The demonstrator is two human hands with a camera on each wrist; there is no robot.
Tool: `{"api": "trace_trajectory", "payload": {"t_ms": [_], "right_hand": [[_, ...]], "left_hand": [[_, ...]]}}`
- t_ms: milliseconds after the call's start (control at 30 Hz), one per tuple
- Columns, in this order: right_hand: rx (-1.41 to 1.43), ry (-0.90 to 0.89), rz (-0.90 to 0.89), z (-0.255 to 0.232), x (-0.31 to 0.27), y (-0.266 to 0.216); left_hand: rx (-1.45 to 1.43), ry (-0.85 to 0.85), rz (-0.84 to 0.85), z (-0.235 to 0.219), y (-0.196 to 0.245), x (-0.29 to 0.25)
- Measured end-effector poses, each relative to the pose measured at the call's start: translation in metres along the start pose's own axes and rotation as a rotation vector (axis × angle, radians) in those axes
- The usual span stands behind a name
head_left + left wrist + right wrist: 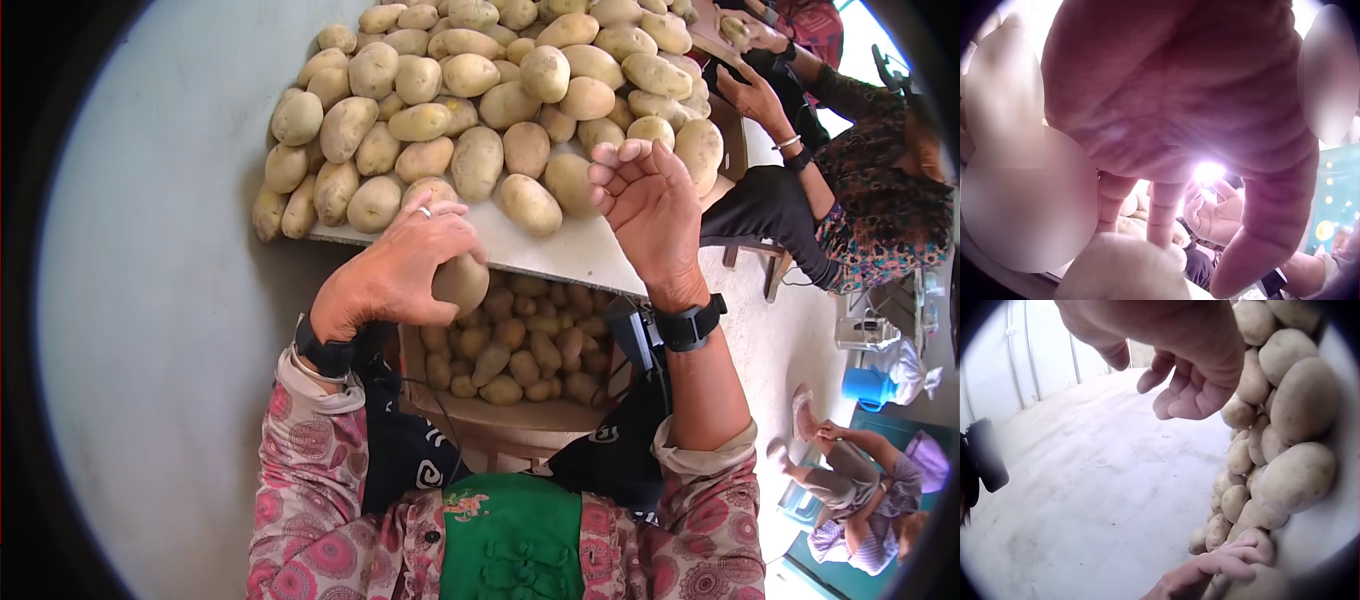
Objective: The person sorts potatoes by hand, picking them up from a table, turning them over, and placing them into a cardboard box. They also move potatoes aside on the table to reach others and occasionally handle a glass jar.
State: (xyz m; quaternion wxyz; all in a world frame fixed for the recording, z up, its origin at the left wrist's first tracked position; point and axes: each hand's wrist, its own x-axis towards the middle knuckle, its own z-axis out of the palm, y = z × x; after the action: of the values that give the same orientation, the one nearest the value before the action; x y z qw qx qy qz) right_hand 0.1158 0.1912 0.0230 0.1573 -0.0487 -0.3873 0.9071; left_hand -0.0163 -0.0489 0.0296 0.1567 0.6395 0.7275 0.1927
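My left hand (400, 262) is at the front edge of the table, its fingers and thumb curled round a potato (462, 284). That potato is pale brown and smooth, and it overlaps the open box below in the head view. In the left wrist view the potato (1124, 269) shows large under the fingertips. My right hand (652, 215) is raised beside the pile with its palm turned up, its fingers loosely bent and holding nothing. A broad pile of potatoes (475, 165) lies on the pale table (590, 262) before both hands.
Under the table edge, between the knees, a cardboard box (490, 410) holds many more potatoes. A small dark device (630, 335) with a cable is near its right side. Other people sit to the right; a blue bucket (868, 388) stands on the floor there.
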Motion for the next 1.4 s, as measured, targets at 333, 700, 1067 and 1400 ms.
{"api": "trace_trajectory", "payload": {"t_ms": [333,700,1067,1400], "right_hand": [[-0.082,0.043,-0.025,0.002,0.004,0.007],[-1.698,-0.035,-0.73,0.015,0.006,0.04],[-2.056,0.008,-0.537,0.031,-0.006,0.074],[-1.81,-0.228,-0.258,0.031,-0.012,0.067]], "left_hand": [[-0.192,0.661,-0.252,-0.006,0.003,0.007],[-0.07,0.904,-0.259,0.009,0.001,0.014],[0.092,0.851,-0.063,0.007,0.011,0.022],[-0.008,0.742,-0.106,0.013,0.014,0.027]]}}
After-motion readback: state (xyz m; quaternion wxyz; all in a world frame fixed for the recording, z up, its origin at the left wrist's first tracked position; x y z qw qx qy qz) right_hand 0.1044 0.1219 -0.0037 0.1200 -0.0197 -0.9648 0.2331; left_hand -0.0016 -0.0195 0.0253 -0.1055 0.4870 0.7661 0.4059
